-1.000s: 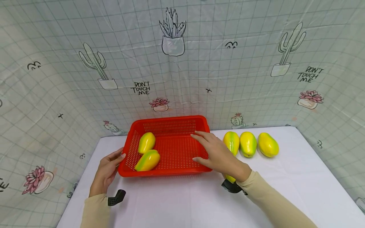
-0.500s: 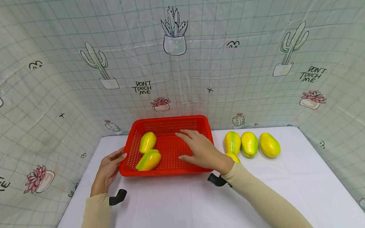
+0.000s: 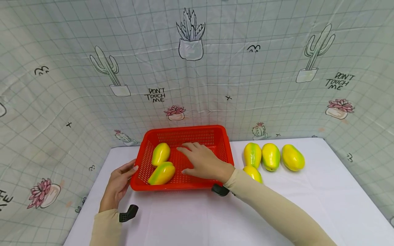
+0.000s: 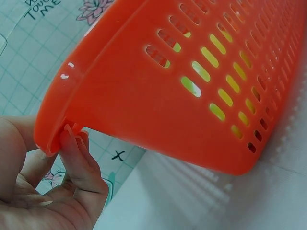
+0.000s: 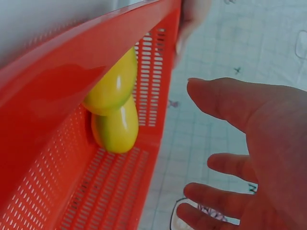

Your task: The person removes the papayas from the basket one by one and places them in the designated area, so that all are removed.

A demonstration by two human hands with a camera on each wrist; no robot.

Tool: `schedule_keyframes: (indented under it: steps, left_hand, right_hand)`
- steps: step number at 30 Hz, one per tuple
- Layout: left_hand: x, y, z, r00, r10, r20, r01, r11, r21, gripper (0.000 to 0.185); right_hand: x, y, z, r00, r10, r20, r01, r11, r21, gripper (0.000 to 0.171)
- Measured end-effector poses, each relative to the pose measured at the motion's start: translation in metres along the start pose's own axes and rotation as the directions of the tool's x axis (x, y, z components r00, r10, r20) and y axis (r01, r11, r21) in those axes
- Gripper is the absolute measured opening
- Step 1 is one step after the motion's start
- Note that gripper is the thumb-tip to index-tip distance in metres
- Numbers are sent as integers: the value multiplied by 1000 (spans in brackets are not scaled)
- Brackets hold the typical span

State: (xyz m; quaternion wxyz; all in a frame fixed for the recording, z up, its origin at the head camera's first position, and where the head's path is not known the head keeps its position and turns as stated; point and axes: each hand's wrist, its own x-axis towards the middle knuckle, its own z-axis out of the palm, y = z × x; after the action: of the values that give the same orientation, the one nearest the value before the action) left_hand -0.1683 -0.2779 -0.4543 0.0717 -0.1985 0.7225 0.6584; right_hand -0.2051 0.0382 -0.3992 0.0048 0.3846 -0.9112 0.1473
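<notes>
My left hand (image 3: 118, 182) pinches the left rim of a red plastic basket (image 3: 181, 187), thumb and fingertips on either side of the lip in the left wrist view. Two yellow-green mangoes, one farther back (image 3: 161, 154) and one nearer (image 3: 161, 173), lie against each other at the basket's left side. Over the basket's middle hovers my right hand (image 3: 203, 162), fingers spread and holding nothing. In the right wrist view its fingers and thumb point toward the mangoes (image 5: 115, 127), apart from them.
To the basket's right, several more mangoes (image 3: 271, 157) lie on the white tablecloth (image 3: 184, 218); the nearest one (image 3: 253, 173) is partly hidden by the right sleeve (image 3: 271, 201). A patterned grid cloth (image 3: 215, 75) hangs close behind the basket and along both sides.
My right hand has moved left from the basket's right edge to over its middle, staying spread. The nearest right-side mango is more exposed. The left hand keeps its hold on the rim.
</notes>
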Motion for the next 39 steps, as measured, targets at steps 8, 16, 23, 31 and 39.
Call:
schedule_keyframes:
  steps: [8, 16, 23, 31, 39]
  left_hand:
    - [1, -1, -1, 1000, -1, 3, 1, 1000, 3, 60]
    - [2, -1, -1, 1000, 5, 15, -4, 1000, -17, 61]
    - [1, -2, -1, 1000, 2, 10, -1, 1000, -19, 59]
    - [2, -3, -1, 1000, 4, 8, -4, 999, -32, 60]
    - [2, -3, -1, 1000, 12, 4, -12, 999, -30, 60]
  right_hand:
    - [18, -10, 7, 997, -8, 76, 11, 999, -46, 75]
    - [37, -18, 14, 986, -3, 169, 18, 996, -87, 72]
    - [52, -22, 22, 965, 45, 260, -20, 995, -98, 71]
    - [65, -30, 22, 941, 66, 331, -41, 996, -83, 69]
    - [77, -37, 31, 924, 78, 375, -44, 994, -97, 69]
